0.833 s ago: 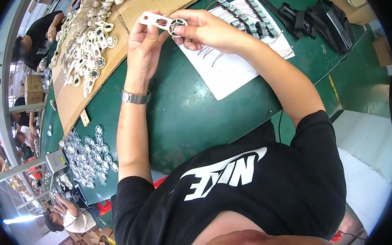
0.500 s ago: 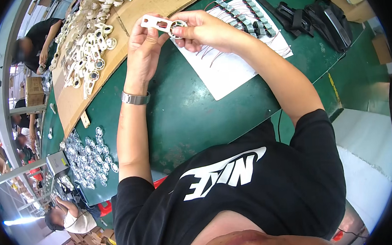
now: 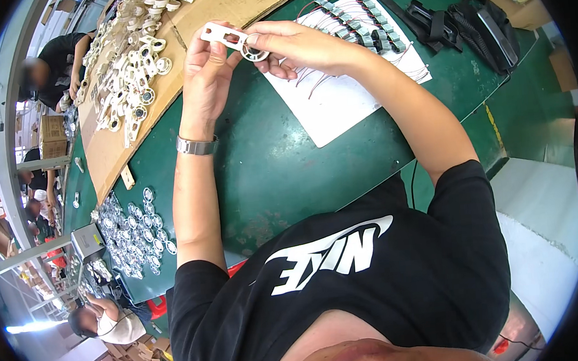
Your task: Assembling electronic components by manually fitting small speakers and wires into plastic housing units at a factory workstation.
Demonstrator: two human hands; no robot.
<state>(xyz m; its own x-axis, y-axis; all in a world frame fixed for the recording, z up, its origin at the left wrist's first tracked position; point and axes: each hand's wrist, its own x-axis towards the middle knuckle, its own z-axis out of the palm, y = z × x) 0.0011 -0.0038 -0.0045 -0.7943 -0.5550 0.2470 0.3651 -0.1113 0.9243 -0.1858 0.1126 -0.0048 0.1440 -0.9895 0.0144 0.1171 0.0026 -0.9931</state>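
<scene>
Over the far part of the green table, both hands hold one white plastic housing with a slotted arm and a round ring at one end. My left hand pinches the slotted arm between thumb and fingers. At the ring end, my right hand has its thumb and index finger closed at the rim, its other fingers curled below. Something dark shows inside the ring; its kind is too small to make out. Left of the hands, a heap of similar white plastic housings lies on a cardboard sheet.
Small motors with red wires stand in rows on a white sheet. Clear round parts lie near the table's left edge, beside a small grey box. A black bag is at far right. Other people work at left.
Both hands have shifted slightly left with the white plastic housing. My right thumb has moved off the ring's middle to its rim, and the dark inside of the ring now shows.
</scene>
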